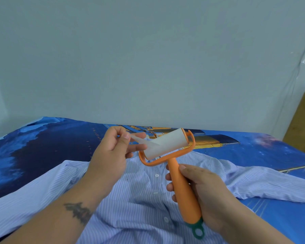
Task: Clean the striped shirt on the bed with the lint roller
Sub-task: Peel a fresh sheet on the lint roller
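Observation:
A light blue shirt with thin white stripes (141,205) lies spread face up on the bed, buttons showing down its front. My right hand (201,192) grips the orange handle of the lint roller (181,184) and holds it up above the shirt. The roller's white paper drum (167,144) points to the upper right. A strip of sticky sheet (141,140) is peeled partly off the drum, and my left hand (111,155) pinches its loose end between thumb and fingers.
The bed carries a blue sheet with a ship print (42,143). A pale wall (148,59) rises right behind the bed. A brown cardboard piece (303,124) leans at the far right.

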A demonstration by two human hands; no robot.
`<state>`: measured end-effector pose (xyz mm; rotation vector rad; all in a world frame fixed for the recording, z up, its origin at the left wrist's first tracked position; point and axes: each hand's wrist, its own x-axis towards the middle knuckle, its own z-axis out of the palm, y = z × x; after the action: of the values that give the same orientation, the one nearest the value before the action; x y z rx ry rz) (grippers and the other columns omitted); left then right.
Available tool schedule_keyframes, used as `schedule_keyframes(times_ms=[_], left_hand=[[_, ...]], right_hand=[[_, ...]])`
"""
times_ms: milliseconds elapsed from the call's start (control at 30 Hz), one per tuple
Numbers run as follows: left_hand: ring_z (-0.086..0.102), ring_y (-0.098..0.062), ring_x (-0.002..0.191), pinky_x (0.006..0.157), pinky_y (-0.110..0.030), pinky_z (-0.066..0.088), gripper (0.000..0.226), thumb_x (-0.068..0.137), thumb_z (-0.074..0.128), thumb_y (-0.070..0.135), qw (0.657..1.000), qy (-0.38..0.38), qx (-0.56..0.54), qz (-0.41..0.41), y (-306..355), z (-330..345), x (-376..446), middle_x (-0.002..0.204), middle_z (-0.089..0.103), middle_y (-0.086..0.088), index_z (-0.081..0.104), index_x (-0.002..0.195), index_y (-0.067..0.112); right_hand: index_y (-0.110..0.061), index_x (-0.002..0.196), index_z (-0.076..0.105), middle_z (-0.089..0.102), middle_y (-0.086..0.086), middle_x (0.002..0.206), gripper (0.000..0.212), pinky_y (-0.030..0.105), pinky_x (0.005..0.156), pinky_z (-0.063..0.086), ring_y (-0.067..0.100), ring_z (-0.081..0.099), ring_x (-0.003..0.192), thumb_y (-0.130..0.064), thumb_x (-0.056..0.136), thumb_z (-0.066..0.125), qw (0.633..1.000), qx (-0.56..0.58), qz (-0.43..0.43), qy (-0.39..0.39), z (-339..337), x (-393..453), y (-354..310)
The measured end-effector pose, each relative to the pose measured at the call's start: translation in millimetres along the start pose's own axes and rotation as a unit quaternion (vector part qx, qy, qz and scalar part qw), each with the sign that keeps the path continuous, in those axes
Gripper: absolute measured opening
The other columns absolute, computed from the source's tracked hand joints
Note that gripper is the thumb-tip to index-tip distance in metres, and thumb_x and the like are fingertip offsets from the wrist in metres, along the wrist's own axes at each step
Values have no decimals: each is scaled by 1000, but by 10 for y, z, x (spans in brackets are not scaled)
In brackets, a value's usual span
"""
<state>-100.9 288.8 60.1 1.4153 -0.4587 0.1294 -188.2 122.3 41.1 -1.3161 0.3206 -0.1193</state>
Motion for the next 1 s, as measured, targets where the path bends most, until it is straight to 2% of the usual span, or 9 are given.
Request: schedule_keyframes(times_ms=[200,333,467,600,700,767,833,900,1000], left_hand=[[73,-16,87,73,-30,48,21,102,36,18,999,31,-34,-3,-20,-60,37,91,76,-3,45,83,17],[73,-19,84,74,-33,49,27,101,37,23,999,32,-34,-11,-8,-66,25,89,76,-8,50,79,15],[74,-17,77,70,-32,47,18,100,40,23,999,11,24,-26,2,-65,0,84,76,-6,48,88,13],[71,-5,72,71,-27,46,1,95,52,15,993,-10,119,-2,-13,-79,12,81,76,4,52,95,16],[64,1,68,66,-10,43,15,90,60,14,981,-29,192,23,-25,-97,23,82,74,8,62,94,29],[63,-2,77,67,-6,43,24,88,64,13,969,-45,238,43,-35,-108,24,80,70,5,65,95,36],[60,4,85,68,0,39,28,87,65,14,957,-57,277,59,-50,-113,22,88,67,10,66,101,38],[56,10,88,69,2,37,26,87,66,16,950,-60,298,74,-64,-114,31,92,64,13,67,102,37],[56,2,85,66,-1,36,19,84,69,19,944,-45,315,89,-90,-122,44,88,64,11,65,86,38]], right_hand=[[-2,105,68,73,14,86,27,38,62,52,22,67,65,-17,99,46,1000,-3,2,6,-14,5,11],[-2,105,68,72,15,85,27,37,61,52,23,66,65,-17,98,47,1000,-2,4,3,-1,3,15],[-3,105,69,72,15,87,28,37,61,53,24,66,67,-18,99,46,1000,-5,3,-2,13,1,11],[-2,106,68,72,15,86,28,37,60,52,23,66,66,-16,99,44,1000,-8,1,-6,38,-6,6],[-2,106,68,71,15,86,28,36,59,52,23,65,66,-16,100,44,1000,-17,0,-7,58,-14,-2],[-1,107,67,71,15,84,28,34,57,52,22,65,64,-15,100,44,1000,-22,0,-8,69,-22,-2],[-1,107,66,71,15,83,27,32,55,52,22,65,63,-14,100,44,1000,-28,1,-7,75,-33,-4],[-1,107,67,72,15,83,26,31,54,52,22,65,63,-14,100,45,999,-33,1,-8,77,-40,-6],[-2,106,68,72,15,86,26,31,54,52,21,66,63,-14,99,46,999,-47,0,-10,83,-43,-6]])
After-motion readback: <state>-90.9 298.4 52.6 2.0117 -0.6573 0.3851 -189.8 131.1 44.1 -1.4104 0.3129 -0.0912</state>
